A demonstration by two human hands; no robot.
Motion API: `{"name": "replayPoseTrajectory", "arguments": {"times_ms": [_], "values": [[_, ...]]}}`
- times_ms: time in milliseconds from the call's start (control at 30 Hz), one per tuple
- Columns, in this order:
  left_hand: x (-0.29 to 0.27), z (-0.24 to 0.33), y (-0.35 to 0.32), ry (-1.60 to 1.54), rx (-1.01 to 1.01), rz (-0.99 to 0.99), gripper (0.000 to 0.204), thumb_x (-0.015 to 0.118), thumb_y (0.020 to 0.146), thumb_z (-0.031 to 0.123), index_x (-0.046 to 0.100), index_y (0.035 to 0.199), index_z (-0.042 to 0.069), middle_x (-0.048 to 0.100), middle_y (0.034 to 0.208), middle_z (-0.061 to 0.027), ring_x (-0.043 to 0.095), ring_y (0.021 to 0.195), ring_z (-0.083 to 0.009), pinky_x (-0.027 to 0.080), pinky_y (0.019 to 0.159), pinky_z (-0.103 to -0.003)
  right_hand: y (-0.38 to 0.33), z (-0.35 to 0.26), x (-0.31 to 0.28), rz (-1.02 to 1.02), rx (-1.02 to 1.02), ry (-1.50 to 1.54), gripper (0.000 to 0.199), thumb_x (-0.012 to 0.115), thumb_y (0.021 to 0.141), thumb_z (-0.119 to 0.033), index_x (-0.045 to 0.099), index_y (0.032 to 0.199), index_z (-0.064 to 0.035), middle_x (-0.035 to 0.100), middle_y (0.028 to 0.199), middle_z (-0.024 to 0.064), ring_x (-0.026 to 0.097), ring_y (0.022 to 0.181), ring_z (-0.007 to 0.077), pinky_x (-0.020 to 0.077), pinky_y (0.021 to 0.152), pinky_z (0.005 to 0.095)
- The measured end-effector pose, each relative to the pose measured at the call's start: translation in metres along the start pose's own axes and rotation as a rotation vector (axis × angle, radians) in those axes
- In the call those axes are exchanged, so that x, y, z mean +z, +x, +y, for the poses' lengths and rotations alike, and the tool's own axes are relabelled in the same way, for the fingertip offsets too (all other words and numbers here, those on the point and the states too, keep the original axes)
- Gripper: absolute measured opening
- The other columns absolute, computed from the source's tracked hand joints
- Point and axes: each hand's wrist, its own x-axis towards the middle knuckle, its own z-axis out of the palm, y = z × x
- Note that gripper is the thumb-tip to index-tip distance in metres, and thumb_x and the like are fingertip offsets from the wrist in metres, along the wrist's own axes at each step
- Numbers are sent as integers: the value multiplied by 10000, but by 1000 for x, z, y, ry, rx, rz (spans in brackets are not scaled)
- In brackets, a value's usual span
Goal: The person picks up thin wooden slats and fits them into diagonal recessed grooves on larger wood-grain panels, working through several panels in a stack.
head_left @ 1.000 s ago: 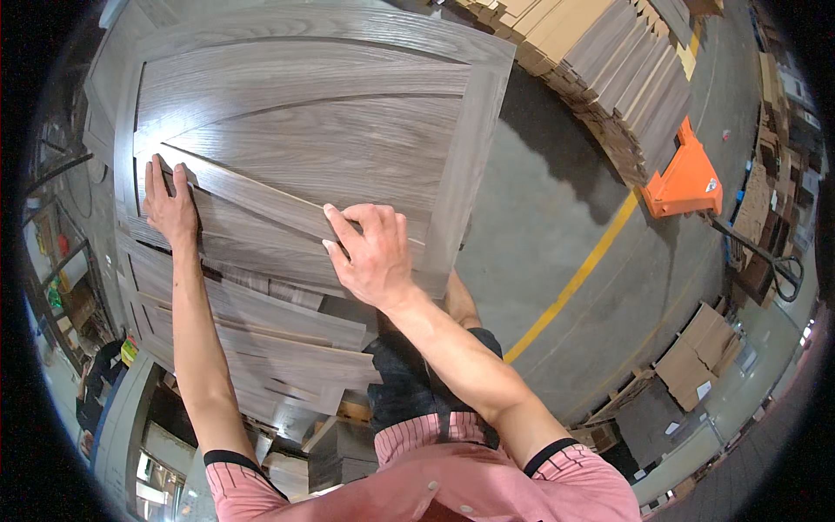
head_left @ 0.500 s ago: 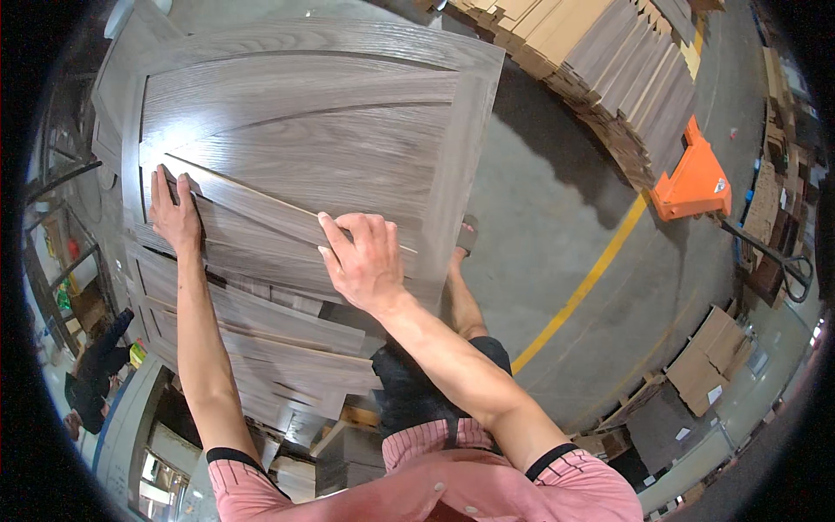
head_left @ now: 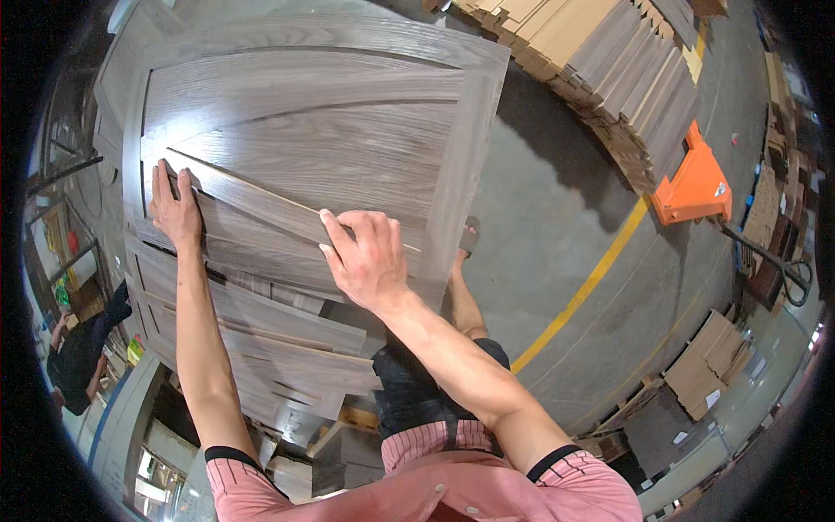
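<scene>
A large grey wood-grain panel [head_left: 339, 152] with a raised border lies before me. Slanting across its near half is a long wood-grain strip [head_left: 257, 200] with a thin pale edge. My left hand [head_left: 177, 211] rests at the strip's far left end, its fingers extended and slightly apart, pressing flat. Toward the strip's right part, my right hand [head_left: 367, 265] has its thumb and forefinger closed across the strip's width, the other fingers curled. The palm hides some of the strip there.
More grey panels [head_left: 287, 357] are stacked nearer me. Cut boards [head_left: 600, 78] form a tall pile at far right, beside an orange pallet jack [head_left: 696, 187]. A yellow line [head_left: 591, 278] crosses the floor. Flattened cardboard [head_left: 709, 361] leans at right; another person [head_left: 83, 361] is at left.
Both hands keep nearly the same hold on the strip and panel. The view has shifted slightly. At the left, the other person shows more of the body and arm.
</scene>
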Motion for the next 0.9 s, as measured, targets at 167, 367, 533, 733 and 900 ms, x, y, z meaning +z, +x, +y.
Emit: {"name": "replayPoseTrajectory", "arguments": {"times_ms": [167,367,533,733,900], "values": [[2,-4,-2,-7,-27,6,689,454,1014,644,422,1594,274,400,1650,-26,388,1439,-401,246,1153,-656,2,-2,0,-12,-12,7,555,810,799,-158,644,1323,-79,551,1125,36,534,1059,237,428,862,410],[1,3,-2,-14,5,8,685,464,1015,630,423,1595,268,396,1653,-25,407,1419,-401,252,1150,-648,0,3,-4,-2,-14,-9,560,811,801,-162,637,1326,-75,550,1127,41,535,1069,237,433,878,415],[1,-2,-1,19,-14,-6,677,473,1012,619,428,1591,272,388,1657,-24,386,1445,-405,258,1155,-648,0,1,-1,-47,10,-39,550,799,825,-197,632,1340,-99,553,1147,36,538,1081,243,442,900,422],[-10,5,-2,76,-65,-19,679,567,987,519,477,1551,152,483,1589,-98,435,1444,-329,295,1186,-560,5,-5,1,-110,32,-59,532,817,814,-218,675,1320,-136,591,1125,48,557,1051,279,446,885,445],[-13,38,-9,17,-136,-86,731,588,952,537,424,1581,204,390,1645,-68,340,1497,-324,243,1208,-572,-4,1,-14,-130,-21,-161,494,792,856,-233,674,1333,-177,608,1220,29,559,1121,285,434,940,463]]}}
